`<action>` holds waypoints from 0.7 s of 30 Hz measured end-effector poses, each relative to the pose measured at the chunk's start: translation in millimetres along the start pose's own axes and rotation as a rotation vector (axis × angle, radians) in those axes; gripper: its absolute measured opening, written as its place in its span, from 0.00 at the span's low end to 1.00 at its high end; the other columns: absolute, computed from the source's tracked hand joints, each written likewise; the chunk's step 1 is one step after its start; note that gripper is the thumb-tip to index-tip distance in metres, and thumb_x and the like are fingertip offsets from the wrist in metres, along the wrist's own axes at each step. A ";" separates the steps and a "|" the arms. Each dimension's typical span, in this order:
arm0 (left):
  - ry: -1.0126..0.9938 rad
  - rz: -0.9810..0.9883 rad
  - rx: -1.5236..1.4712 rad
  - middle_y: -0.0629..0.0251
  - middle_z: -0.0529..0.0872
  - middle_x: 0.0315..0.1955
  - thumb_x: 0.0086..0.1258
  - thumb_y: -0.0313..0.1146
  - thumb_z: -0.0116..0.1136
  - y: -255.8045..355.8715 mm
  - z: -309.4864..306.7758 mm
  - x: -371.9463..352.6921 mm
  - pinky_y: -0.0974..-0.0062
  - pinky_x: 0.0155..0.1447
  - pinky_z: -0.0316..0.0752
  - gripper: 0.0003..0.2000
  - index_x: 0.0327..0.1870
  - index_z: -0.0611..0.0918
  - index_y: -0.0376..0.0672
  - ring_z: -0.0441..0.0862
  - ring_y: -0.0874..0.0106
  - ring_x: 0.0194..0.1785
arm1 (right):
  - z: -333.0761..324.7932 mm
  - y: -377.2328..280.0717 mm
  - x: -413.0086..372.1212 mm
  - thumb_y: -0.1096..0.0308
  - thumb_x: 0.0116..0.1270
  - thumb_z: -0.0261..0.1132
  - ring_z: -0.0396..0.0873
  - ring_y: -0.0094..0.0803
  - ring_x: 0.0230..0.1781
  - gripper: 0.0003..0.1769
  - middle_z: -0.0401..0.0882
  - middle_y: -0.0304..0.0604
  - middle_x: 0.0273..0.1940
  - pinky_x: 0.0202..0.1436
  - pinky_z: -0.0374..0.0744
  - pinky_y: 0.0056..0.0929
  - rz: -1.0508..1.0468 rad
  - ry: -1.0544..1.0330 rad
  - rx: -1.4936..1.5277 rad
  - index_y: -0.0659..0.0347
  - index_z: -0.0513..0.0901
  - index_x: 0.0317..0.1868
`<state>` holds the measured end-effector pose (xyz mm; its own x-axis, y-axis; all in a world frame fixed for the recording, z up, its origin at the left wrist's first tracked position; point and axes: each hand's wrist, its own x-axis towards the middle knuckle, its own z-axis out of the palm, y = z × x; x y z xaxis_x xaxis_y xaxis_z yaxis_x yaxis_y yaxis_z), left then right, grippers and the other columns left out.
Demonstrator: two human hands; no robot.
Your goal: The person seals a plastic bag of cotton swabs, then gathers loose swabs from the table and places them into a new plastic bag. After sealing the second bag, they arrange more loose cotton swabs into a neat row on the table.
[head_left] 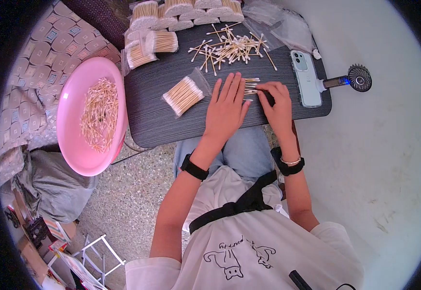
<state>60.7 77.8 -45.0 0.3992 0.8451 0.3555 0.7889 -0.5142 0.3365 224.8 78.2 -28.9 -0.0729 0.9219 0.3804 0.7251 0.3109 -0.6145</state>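
My left hand [226, 107] lies flat on the dark table, its fingers stretched out and partly covering a small row of cotton swabs [251, 83]. Close beside it, my right hand [277, 105] has bent fingers, with thumb and forefinger closing at the right ends of these swabs. How many swabs lie under the left palm is hidden. To the left of my left hand rests a clear bag packed with cotton swabs [184, 95], its flap pointing up and right. Beyond both hands spreads a loose heap of cotton swabs [234, 47].
A pink basin [65, 130] holding many loose swabs stands left of the table [157, 128]. Filled swab bags [162, 42] are stacked at the back. Clear empty bags [292, 31] lie back right, near a phone [308, 82] and a small fan [359, 78].
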 end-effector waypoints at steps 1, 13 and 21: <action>0.001 -0.001 -0.012 0.56 0.65 0.67 0.71 0.40 0.48 -0.1 0.1 -0.1 0.58 0.74 0.51 0.25 0.65 0.67 0.34 0.59 0.61 0.72 | 1.4 -1.5 0.5 0.75 0.61 0.62 0.73 0.44 0.47 0.11 0.77 0.46 0.44 0.52 0.71 0.39 0.008 0.034 0.003 0.62 0.81 0.44; 0.024 0.003 -0.042 0.55 0.69 0.62 0.69 0.36 0.50 -1.2 -1.0 -1.1 0.57 0.73 0.52 0.23 0.64 0.69 0.39 0.62 0.59 0.69 | 17.3 -3.6 5.6 0.76 0.61 0.60 0.70 0.46 0.55 0.15 0.75 0.47 0.53 0.59 0.70 0.41 -0.120 0.009 -0.060 0.62 0.80 0.50; 0.026 -0.019 -0.010 0.57 0.68 0.65 0.71 0.39 0.48 1.6 -0.6 0.9 0.58 0.73 0.52 0.23 0.64 0.70 0.39 0.61 0.60 0.70 | 20.2 2.7 11.4 0.74 0.60 0.62 0.71 0.43 0.49 0.11 0.77 0.45 0.45 0.54 0.71 0.37 -0.036 0.055 -0.015 0.59 0.84 0.44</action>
<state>62.0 77.6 -43.7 0.3718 0.8507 0.3715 0.7914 -0.4996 0.3522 212.1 94.2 -40.2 -0.0618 0.8962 0.4393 0.7328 0.3396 -0.5897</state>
